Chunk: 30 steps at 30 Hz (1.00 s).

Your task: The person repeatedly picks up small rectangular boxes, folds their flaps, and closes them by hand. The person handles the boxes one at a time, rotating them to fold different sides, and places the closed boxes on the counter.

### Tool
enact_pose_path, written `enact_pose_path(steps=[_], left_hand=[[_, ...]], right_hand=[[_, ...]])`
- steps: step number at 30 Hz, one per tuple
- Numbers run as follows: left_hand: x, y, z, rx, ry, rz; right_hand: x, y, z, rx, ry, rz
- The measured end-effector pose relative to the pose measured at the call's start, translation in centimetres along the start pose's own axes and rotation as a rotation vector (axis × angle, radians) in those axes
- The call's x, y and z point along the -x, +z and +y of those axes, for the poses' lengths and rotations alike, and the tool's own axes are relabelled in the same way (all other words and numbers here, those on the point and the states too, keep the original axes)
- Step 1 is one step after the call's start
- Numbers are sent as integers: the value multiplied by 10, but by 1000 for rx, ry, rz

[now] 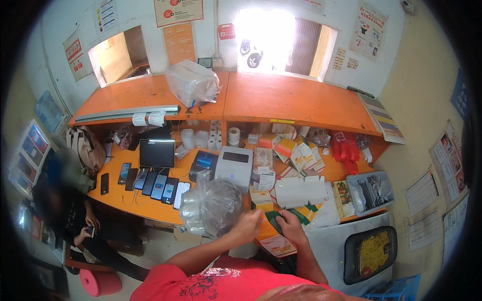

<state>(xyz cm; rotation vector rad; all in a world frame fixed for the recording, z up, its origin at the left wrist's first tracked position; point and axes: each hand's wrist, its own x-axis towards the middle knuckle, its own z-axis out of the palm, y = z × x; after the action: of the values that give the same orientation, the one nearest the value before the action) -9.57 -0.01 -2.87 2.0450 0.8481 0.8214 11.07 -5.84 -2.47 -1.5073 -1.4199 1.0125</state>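
Note:
In front of my body I have a printed cardboard food box (277, 244), orange, white and green, partly folded. My left hand (249, 224) is closed at its upper left edge, its fingertips partly hidden. With thumb and fingers, my right hand (291, 226) grips the green upper right flap. Just beyond the hands, more flat printed cartons (262, 195) and white box pieces (300, 193) lie on the orange counter. To the left of my left hand, a clear plastic bag (211, 200) stands full of round containers.
Several phones (159, 186) lie by a small monitor (157, 153) and a white printer (234, 165). A grey bin (370, 190) of dark utensils stands right, above a black tray (370, 253) of yellow food. A person (75, 210) sits left, holding a phone. A pink bin (100, 282) stands below.

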Motion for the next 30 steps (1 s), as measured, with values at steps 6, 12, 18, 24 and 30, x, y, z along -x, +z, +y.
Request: enact_pose_path(steps=[6,12,18,24,30], left_hand=[[-1,12,15,-138,85,66],[-40,19,9,-281,148,235],[-62,21,15,-171,52,463],[-83,33,34,-70,108,507],[-100,51,23,-88,90,590]], right_hand=[[1,22,35,-136,-89,281],[-34,20,52,-140,-117,340],[-33,3,11,153,-576,512],[-35,-32,12,51,-512,382],[-46,-51,7,93,-707,361]])
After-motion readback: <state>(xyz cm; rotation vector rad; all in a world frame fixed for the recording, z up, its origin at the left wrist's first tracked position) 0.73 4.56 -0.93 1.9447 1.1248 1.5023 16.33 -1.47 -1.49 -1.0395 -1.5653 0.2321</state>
